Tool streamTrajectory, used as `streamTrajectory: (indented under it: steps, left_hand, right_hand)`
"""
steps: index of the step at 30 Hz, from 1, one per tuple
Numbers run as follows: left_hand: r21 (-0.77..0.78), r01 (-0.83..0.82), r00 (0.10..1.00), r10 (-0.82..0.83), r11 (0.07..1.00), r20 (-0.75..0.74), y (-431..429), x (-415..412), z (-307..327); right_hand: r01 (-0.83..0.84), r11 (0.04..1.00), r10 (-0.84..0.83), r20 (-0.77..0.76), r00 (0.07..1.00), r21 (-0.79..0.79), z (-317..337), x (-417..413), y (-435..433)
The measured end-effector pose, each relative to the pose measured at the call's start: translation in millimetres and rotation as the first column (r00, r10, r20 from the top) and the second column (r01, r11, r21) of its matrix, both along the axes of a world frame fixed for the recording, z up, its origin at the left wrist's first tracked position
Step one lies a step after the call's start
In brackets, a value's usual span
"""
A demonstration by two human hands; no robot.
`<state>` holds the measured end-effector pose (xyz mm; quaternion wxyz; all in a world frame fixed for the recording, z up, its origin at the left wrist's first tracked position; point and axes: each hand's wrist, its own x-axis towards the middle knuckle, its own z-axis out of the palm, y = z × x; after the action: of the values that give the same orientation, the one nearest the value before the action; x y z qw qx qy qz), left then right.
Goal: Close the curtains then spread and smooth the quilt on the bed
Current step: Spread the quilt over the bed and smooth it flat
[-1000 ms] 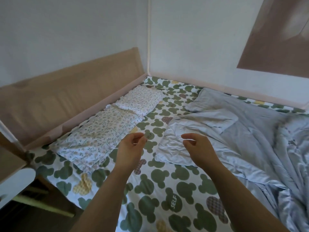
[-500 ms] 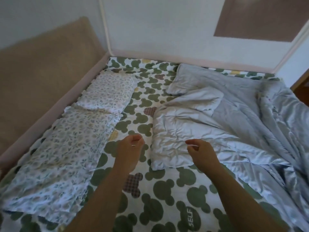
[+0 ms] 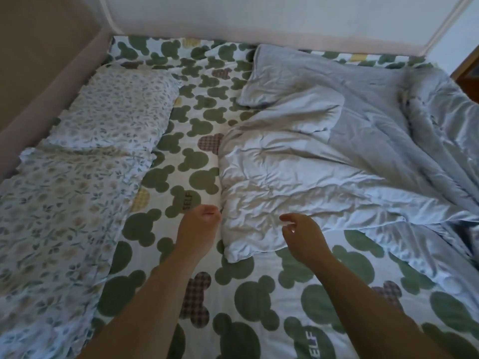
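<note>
A crumpled pale blue-grey quilt (image 3: 324, 161) lies bunched over the right half of the bed, its near left corner folded into a thick wad. My left hand (image 3: 199, 224) hovers just left of that corner, fingers loosely curled, holding nothing. My right hand (image 3: 303, 234) is over the quilt's near edge, fingers bent and apart, empty. The bed sheet (image 3: 248, 294) is white with green mouse-head shapes. No curtains are in view.
Two floral pillows lie along the left side, one far (image 3: 116, 107) and one near (image 3: 51, 216). A padded beige headboard (image 3: 39, 55) runs on the left. A white wall with a pink rail (image 3: 233, 35) bounds the far side.
The view has moved forward and turned right over the bed. Both hands have moved toward the quilt's near left corner, and the right hand's fingers have spread a little.
</note>
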<state>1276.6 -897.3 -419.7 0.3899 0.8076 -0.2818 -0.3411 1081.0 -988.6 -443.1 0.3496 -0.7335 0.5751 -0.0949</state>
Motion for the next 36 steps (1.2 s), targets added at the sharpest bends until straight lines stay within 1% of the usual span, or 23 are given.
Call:
streamTrajectory:
  steps: [3, 7, 10, 13, 16, 18, 20, 21, 24, 25, 27, 29, 31, 33, 36]
  left_hand:
    - [0.046, 0.005, 0.999, -0.006, 0.999, 0.033, -15, 3, -44]
    - [0.125, 0.015, 0.996, -0.026, 0.992, 0.086, -37, 0, -100]
    - [0.201, 0.047, 0.993, -0.067, 0.978, 0.094, -49, -8, -142]
    - [0.301, 0.067, 0.989, -0.104, 0.951, 0.109, -57, -16, -181]
    - [0.363, 0.031, 0.994, -0.069, 0.931, 0.090, -66, -23, -208]
    - [0.369, 0.012, 0.996, -0.046, 0.929, 0.083, -71, -26, -221]
    - [0.341, -0.013, 0.996, -0.019, 0.940, 0.091, -77, -26, -229]
    - [0.335, -0.011, 0.994, -0.026, 0.942, 0.106, -80, -27, -233]
    - [0.371, 0.063, 0.973, -0.140, 0.927, 0.183, -82, -28, -240]
    - [0.374, 0.074, 0.970, -0.153, 0.924, 0.188, -81, -28, -243]
    - [0.360, 0.071, 0.975, -0.141, 0.930, 0.171, -76, -26, -249]
    - [0.347, 0.068, 0.981, -0.126, 0.935, 0.148, -67, -25, -250]
    - [0.340, 0.072, 0.984, -0.123, 0.938, 0.132, -56, -25, -248]
    - [0.359, 0.063, 0.982, -0.122, 0.931, 0.146, -40, -23, -244]
    - [0.448, 0.049, 0.967, -0.155, 0.892, 0.202, -5, -15, -240]
  right_hand:
    - [-0.004, 1.000, 0.004, -0.043, 0.999, 0.008, -45, 2, -13]
    - [-0.048, 0.999, 0.050, -0.124, 0.991, 0.027, -100, 1, -28]
    - [-0.118, 0.992, 0.123, -0.228, 0.966, 0.036, -135, -1, -33]
    - [-0.203, 0.979, 0.184, -0.334, 0.925, -0.024, -171, -3, -41]
    - [-0.276, 0.960, 0.224, -0.454, 0.862, -0.051, -200, -5, -52]
    - [-0.325, 0.944, 0.252, -0.510, 0.822, -0.058, -216, -7, -60]
    - [-0.365, 0.927, 0.263, -0.539, 0.800, -0.090, -226, -7, -69]
    - [-0.384, 0.917, 0.266, -0.554, 0.789, -0.108, -231, -8, -73]
    - [-0.426, 0.886, 0.242, -0.601, 0.762, -0.183, -239, -8, -85]
    - [-0.442, 0.874, 0.236, -0.616, 0.752, -0.204, -240, -6, -87]
    - [-0.427, 0.883, 0.235, -0.603, 0.763, -0.195, -240, -4, -86]
    - [-0.312, 0.939, 0.196, -0.524, 0.829, -0.143, -234, -4, -80]
    - [-0.250, 0.963, 0.175, -0.477, 0.861, -0.097, -227, -3, -70]
    - [-0.260, 0.966, 0.226, -0.436, 0.871, -0.017, -218, -3, -54]
    - [-0.293, 0.945, 0.326, -0.333, 0.885, 0.147, -202, 2, -20]
